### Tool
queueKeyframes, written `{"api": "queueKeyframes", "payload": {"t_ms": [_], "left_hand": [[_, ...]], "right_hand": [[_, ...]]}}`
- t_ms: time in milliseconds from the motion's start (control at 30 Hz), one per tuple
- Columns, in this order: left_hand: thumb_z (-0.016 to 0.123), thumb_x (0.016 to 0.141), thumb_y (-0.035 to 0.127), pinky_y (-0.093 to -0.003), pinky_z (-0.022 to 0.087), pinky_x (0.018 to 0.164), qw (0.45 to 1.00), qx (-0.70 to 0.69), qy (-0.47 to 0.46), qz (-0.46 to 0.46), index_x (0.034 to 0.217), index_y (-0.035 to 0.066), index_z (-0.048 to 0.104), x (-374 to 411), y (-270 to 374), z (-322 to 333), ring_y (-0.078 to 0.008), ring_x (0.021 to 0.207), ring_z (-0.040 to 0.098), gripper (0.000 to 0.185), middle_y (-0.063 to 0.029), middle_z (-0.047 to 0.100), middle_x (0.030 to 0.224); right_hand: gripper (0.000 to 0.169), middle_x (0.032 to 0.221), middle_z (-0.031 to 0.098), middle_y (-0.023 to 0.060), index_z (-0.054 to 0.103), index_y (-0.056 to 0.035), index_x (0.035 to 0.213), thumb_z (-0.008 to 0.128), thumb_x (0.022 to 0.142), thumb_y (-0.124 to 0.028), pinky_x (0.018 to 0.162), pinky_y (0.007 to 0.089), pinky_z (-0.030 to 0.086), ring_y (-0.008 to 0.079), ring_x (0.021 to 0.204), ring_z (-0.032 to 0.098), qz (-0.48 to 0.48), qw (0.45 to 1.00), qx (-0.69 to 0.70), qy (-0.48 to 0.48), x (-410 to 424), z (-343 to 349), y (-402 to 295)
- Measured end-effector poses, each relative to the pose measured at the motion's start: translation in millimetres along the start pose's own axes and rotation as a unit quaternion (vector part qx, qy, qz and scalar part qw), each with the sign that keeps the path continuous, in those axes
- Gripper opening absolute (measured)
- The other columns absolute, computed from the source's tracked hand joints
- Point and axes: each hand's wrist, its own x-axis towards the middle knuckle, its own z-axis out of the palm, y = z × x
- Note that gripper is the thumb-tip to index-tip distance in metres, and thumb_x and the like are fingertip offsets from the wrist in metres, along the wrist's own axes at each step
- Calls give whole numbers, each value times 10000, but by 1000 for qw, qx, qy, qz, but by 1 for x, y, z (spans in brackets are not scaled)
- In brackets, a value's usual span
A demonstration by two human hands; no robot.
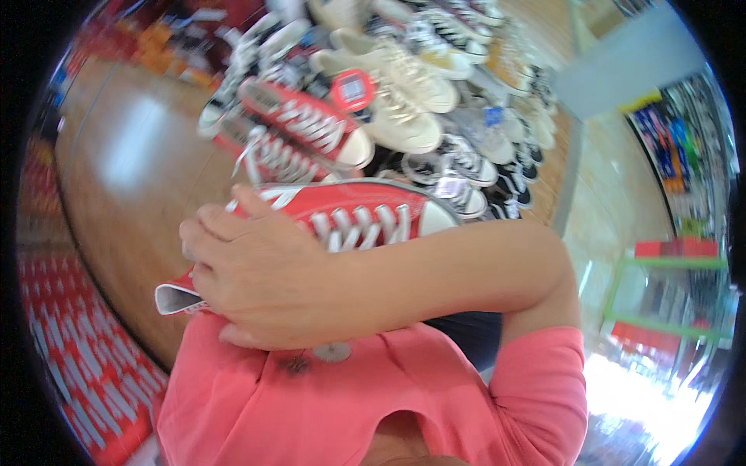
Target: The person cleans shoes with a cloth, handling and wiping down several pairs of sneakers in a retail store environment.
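My right hand [265, 274] is wrapped over the ankle part of a red canvas sneaker [373, 204] and grips it close to my chest. The shoe lies on its side, its white rubber toe cap pointing right and its white laces facing me. At lower left its collar opening shows past my fingers. My forearm crosses in front and covers part of the upper. I cannot see my left hand. Just beyond the held shoe sits a pair of red canvas sneakers [309, 125] with white laces.
A heap of shoes spreads ahead, including cream sneakers [402, 105] and black-and-white ones [466, 157]. A red tag [352, 90] bears writing. Wooden flooring [134, 157] lies left, beside stacked red goods [87, 349]. At right stands a green-edged glass case [670, 297].
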Motion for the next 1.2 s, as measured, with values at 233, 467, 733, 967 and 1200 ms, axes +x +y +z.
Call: {"api": "queueKeyframes", "payload": {"t_ms": [233, 467, 733, 967, 1200], "left_hand": [[502, 946, 363, -389, 425, 982, 998, -53, 6, 31, 1352, 43, 410, 13, 18, -11, -248, 1114, 550, 525, -160, 532, 1258], [499, 947, 371, -392, 424, 985, 807, -559, -189, 17, 1352, 43, 410, -7, 107, -14, -252, 1118, 550, 529, -162, 529, 1264], [496, 948, 380, -395, 423, 989, 464, -790, -364, -168, 1352, 44, 409, -15, 141, 24, -256, 1123, 549, 532, -165, 525, 1271], [424, 977, 429, -397, 431, 988, 481, -718, -502, -41, 1287, 35, 451, -15, 117, 32, -250, 1129, 552, 502, -183, 524, 1261], [533, 963, 215, -228, 489, 701, 697, -507, -499, -90, 1116, 16, 571, 12, 142, 7, -94, 764, 584, 254, -20, 618, 862]], "right_hand": [[242, 798, 659, 128, 695, -57, 801, 631, 710, -273, 663, 433, 480, 288, 827, 638, 105, 965, 39, -237, 8, -25, 14], [276, 681, 636, 144, 679, -26, 738, 622, 749, -296, 592, 410, 499, 310, 668, 647, 252, 952, 107, -133, -23, -43, 18], [212, 646, 607, 129, 659, 1, 773, 695, 755, -206, 529, 343, 474, 215, 578, 629, 324, 927, 137, 134, -115, -91, 38], [151, 799, 675, -4, 692, -1, 941, 672, 837, -108, 635, 244, 491, 36, 730, 577, 465, 766, 259, 360, -182, -157, 52], [321, 706, 660, 82, 682, -13, 970, 638, 837, -302, 609, 307, 472, 118, 640, 594, 551, 782, -148, 252, -221, -245, 131]]}}
